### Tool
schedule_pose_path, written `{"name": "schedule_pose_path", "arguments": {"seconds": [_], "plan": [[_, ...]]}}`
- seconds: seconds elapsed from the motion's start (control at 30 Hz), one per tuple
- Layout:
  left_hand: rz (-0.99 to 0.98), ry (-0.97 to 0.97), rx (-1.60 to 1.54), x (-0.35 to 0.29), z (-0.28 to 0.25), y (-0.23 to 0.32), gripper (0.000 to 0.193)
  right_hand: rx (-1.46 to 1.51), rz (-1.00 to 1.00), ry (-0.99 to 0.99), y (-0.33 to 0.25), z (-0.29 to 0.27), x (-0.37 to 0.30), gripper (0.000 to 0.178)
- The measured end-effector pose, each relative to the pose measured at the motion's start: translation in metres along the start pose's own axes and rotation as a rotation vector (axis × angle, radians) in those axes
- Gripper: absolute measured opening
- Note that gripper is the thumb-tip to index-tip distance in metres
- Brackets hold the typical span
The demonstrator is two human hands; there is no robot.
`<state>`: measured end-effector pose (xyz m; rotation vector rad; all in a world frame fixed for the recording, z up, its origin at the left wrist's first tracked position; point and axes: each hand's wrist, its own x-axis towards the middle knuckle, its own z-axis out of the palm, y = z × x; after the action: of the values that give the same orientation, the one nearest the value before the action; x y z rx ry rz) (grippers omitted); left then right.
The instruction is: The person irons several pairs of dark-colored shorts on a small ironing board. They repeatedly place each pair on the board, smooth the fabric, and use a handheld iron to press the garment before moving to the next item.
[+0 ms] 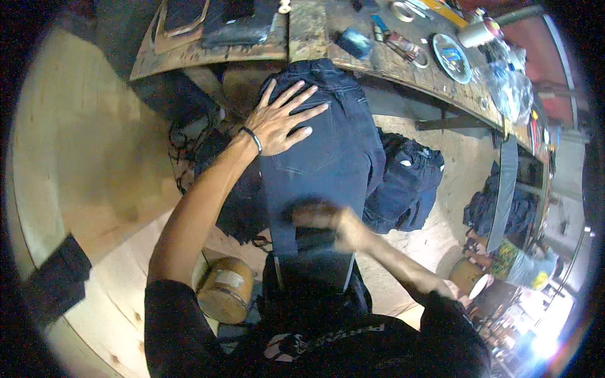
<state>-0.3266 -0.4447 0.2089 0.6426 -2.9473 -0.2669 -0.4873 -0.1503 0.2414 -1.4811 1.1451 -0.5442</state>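
A pair of dark blue jeans (318, 142) lies stretched over a narrow board in front of me, waistband at the far end and a back pocket showing. My left hand (280, 123) presses flat on the upper part near that pocket, fingers spread, holding nothing. Lower on the leg, my right hand (346, 230) is smeared by motion. A dark, blurred shape sits at its fingers against the cloth; its kind cannot be made out. The near end of the board (315, 271) points toward my body.
Beyond the jeans runs a worn wooden table (309, 31) with a blue block (355, 43), a round dish (451, 58) and a plastic bag (509, 91). More dark jeans (408, 179) hang to the right. A round tan container (225, 291) stands at lower left. Someone sits at far right.
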Motion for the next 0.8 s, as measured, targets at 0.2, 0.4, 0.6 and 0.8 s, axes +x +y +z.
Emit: {"name": "schedule_pose_path", "arguments": {"seconds": [0.2,0.4,0.6,0.8], "plan": [[0.041,-0.029,-0.081,0.004,-0.003,-0.01,0.06,-0.06,-0.194,-0.158,-0.03,-0.043,0.045,0.053],[0.029,-0.044,-0.102,0.011,-0.006,-0.012,0.059,-0.257,-0.277,0.188,-0.034,-0.099,0.11,0.063],[0.045,-0.01,-0.058,0.008,0.002,-0.017,0.058,-0.243,-0.28,0.243,-0.025,-0.105,0.117,0.064],[0.01,0.0,-0.09,0.008,-0.006,-0.011,0.056,-0.131,-0.04,0.533,-0.009,-0.091,0.064,0.075]]}}
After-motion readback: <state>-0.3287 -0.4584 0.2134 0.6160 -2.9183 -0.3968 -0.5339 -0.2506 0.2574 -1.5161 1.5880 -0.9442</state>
